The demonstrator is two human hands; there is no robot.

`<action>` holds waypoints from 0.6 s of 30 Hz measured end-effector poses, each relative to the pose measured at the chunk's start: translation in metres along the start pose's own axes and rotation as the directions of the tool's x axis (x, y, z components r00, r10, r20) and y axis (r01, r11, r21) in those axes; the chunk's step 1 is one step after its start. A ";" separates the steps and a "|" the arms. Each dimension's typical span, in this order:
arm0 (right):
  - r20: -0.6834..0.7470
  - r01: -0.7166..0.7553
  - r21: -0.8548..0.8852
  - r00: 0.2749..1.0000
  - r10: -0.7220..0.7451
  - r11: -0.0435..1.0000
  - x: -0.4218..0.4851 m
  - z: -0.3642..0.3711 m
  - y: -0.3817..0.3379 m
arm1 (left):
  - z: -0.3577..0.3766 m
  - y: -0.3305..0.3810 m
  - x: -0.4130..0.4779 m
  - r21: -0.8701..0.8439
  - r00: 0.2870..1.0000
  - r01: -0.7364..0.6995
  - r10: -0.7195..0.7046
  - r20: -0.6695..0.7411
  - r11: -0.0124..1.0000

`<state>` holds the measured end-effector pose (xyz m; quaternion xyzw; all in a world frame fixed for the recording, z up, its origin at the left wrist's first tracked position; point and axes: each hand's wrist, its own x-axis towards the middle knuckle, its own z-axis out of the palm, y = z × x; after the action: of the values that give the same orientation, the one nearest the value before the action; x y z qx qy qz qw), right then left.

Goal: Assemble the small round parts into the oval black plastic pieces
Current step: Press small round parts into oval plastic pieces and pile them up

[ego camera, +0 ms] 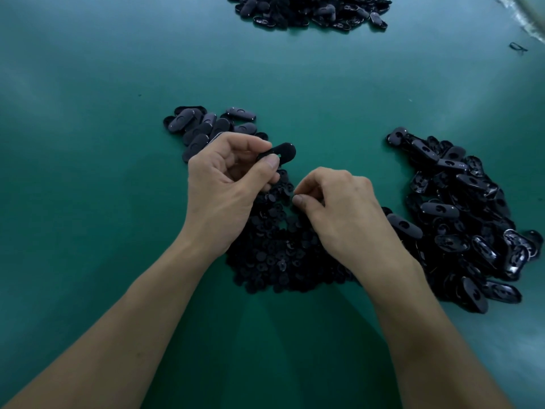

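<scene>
right hand [339, 208] pinched over small round parts [274, 249], contents unclear; left hand [224, 181] grips oval piece [278, 152]; no writing legible

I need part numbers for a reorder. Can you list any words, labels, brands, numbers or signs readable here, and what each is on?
None: no readable text shows anywhere in this view.
The oval piece in the left hand: no marking visible.
The oval pieces piled at right, upper left and at the far edge: any moulded marks are too small and dark to read.
The small round parts: too dark to tell.
The green table: plain.
</scene>
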<state>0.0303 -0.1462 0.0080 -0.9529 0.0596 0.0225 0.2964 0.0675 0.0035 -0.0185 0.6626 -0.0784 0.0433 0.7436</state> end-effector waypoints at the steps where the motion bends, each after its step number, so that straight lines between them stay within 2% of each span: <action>1: 0.003 0.008 -0.011 1.000 -0.008 1.000 0.000 0.001 0.000 | 0.000 0.000 0.000 0.002 1.000 -0.001 0.001 0.000 1.000; 7: 0.015 0.059 -0.046 0.998 -0.058 0.997 -0.001 0.001 -0.002 | 0.000 -0.001 0.000 0.009 1.000 -0.010 0.010 -0.005 1.000; 10: -0.016 0.062 0.038 0.998 -0.061 0.997 -0.002 -0.003 -0.003 | -0.001 -0.002 0.001 0.014 1.000 -0.010 0.010 -0.020 1.000; 15: -0.173 0.099 0.199 0.983 -0.064 0.975 -0.002 -0.013 -0.007 | -0.002 -0.001 0.001 0.046 1.000 0.011 -0.010 -0.022 0.999; 18: -0.187 0.099 0.237 0.981 -0.055 0.966 -0.001 -0.014 -0.005 | -0.002 -0.001 0.001 0.060 1.000 0.009 -0.008 -0.013 0.998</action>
<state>0.0302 -0.1498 0.0225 -0.9086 0.0511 -0.0820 0.4062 0.0686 0.0051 -0.0194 0.6846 -0.0697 0.0466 0.7241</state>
